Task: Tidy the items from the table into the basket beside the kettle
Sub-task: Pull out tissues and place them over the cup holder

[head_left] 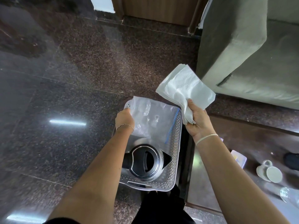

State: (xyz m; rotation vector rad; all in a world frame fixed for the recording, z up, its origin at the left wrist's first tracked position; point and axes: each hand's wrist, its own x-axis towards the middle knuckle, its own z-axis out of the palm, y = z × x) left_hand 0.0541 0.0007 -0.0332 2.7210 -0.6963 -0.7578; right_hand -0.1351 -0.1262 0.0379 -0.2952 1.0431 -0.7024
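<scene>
A white perforated basket [175,143] stands on the dark floor below me. A black-lidded steel kettle [145,164] sits in its near half. My left hand [124,119] grips a clear zip bag [152,120] with a blue seal strip, which lies over the basket's far half. My right hand [196,120] is raised just right of the basket and is shut on a stack of white paper napkins [186,88], which fan up and away from the hand.
A low dark table [234,183] at the lower right carries a white cup on a saucer [269,172], a small purple-white packet [238,158], a black object [291,160] and a clear glass [289,194]. A grey-green sofa [252,50] rises at the right.
</scene>
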